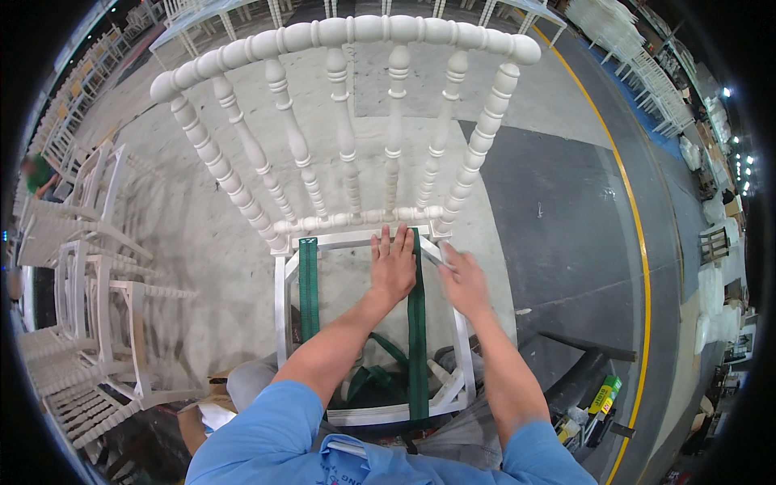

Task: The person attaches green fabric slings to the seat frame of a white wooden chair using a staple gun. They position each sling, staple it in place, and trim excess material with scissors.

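A white chair with a turned spindle back (343,137) stands before me, its open seat frame (339,416) toward my body. Two green webbing straps run front to back over the seat opening: the left strap (309,283) and the right strap (417,339). My left hand (394,263) lies flat, fingers spread, at the rear seat rail, against the right strap's back end. By the frame's rear right corner is my right hand (463,279), smeared by motion; whether it holds anything is not clear. More green webbing (380,380) hangs loose beneath the seat.
Unfinished chairs (113,323) are stacked at the left. Near my right side lie a yellow-green box (605,394) and small tools. A yellow floor line (638,234) curves along the right. White tables (210,16) stand behind the chair; a person in green (40,174) is far left.
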The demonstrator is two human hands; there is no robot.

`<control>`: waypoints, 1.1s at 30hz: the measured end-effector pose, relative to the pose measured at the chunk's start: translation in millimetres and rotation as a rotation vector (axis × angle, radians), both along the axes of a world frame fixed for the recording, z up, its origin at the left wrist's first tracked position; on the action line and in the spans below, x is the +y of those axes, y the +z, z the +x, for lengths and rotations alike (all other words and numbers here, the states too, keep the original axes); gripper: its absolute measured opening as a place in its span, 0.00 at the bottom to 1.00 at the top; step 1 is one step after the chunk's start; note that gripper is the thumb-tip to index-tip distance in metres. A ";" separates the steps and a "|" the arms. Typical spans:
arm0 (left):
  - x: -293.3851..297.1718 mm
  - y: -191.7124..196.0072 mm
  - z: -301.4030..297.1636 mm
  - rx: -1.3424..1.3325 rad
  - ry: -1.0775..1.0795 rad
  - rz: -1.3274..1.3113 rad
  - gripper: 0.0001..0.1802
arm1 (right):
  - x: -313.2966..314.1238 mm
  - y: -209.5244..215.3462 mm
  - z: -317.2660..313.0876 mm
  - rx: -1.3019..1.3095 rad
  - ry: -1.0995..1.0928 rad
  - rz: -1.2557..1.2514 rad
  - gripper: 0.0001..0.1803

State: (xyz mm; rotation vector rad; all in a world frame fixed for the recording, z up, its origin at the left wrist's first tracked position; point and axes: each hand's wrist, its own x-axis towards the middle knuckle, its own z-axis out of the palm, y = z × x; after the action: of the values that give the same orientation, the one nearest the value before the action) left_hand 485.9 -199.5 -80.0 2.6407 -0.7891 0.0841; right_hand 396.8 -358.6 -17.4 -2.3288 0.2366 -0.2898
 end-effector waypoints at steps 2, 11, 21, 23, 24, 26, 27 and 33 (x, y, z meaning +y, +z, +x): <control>12.8 -5.7 1.6 0.023 0.043 0.018 0.34 | -20.6 28.9 -57.2 0.064 -0.203 0.120 0.20; -10.0 4.2 -4.0 0.041 0.072 -0.024 0.35 | -121.9 70.4 -483.7 0.700 -1.208 -0.384 0.20; -5.8 20.7 -5.1 0.137 0.072 0.093 0.35 | -133.7 34.8 -528.3 0.506 -1.374 0.396 0.26; -1.6 19.8 -4.5 0.150 0.076 0.117 0.34 | -134.8 28.4 -521.0 0.573 -1.383 0.390 0.25; -5.3 21.6 -6.0 0.149 0.063 0.126 0.34 | -129.1 29.1 -521.5 0.597 -1.400 0.394 0.24; 3.0 18.8 -3.8 0.106 0.068 0.113 0.34 | -125.1 32.8 -513.4 0.492 -1.277 0.433 0.27; 5.6 18.2 -1.2 0.084 0.070 0.097 0.34 | -124.6 36.7 -506.6 0.434 -1.216 0.445 0.29; 11.2 12.1 -2.5 0.102 0.033 0.080 0.35 | -103.8 86.0 -403.1 0.116 -0.874 0.365 0.28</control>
State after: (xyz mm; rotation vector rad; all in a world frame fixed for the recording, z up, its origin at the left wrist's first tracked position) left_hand 483.4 -188.3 -67.9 2.7092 -0.7292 -0.0751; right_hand -6.3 -462.5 68.6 -1.7613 1.2572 -0.4809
